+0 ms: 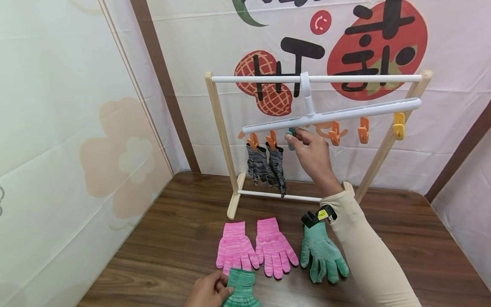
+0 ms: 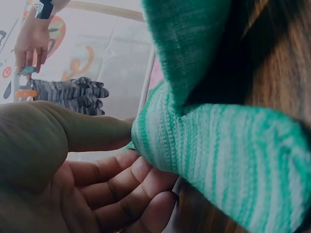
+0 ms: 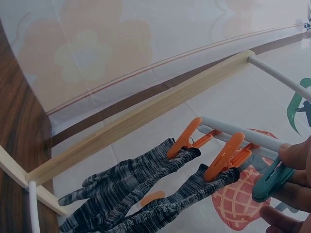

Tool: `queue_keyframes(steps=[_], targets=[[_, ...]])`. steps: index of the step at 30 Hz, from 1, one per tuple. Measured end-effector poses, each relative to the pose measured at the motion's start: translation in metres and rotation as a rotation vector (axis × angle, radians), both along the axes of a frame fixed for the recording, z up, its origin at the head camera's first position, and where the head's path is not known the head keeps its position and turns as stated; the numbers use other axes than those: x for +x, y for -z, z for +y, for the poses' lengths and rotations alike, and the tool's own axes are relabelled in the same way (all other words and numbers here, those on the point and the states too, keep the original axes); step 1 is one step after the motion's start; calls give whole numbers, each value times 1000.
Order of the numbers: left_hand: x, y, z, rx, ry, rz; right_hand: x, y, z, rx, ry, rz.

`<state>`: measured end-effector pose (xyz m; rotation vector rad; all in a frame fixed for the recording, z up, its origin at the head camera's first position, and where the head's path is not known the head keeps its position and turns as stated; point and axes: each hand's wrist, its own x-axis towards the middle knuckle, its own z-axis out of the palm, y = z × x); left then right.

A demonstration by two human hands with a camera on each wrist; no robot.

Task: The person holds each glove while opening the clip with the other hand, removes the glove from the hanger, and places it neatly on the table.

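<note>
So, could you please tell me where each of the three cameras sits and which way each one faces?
Head: looks forward and down at the drying rack, table and gloves; both hands and a sleeve show.
Left wrist: by the left hand, close on the green glove it pinches.
Right wrist: by the right hand, facing the teal clip it pinches.
All three views show the grey gloves.
</note>
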<state>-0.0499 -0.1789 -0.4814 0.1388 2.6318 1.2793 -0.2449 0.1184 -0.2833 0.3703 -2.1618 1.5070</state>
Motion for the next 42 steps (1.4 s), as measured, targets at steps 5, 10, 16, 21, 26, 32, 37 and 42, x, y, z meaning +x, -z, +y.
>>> queue_keyframes(steps=[5,10,16,21,26,32,37,42], targets=[[3,-6,0,-176,-116,146,0,1,-2,10,-17,3],[-8,-24,7,-307,-196,292,2,-1,-2,25,-31,-6],[-37,-49,30,-217,-113,471,2,-5,0,41,-35,10],[-72,-70,58,-109,-28,574,2,-5,-2,42,-43,5],[-104,-96,90,20,-13,602,1,-2,-6,45,-43,10],[-134,-119,117,159,-69,638,0,-1,-9,48,-48,18],[-150,-129,131,186,-128,697,1,-2,-8,43,-51,12],[-156,-134,139,202,-184,712,1,-1,-7,43,-79,14]])
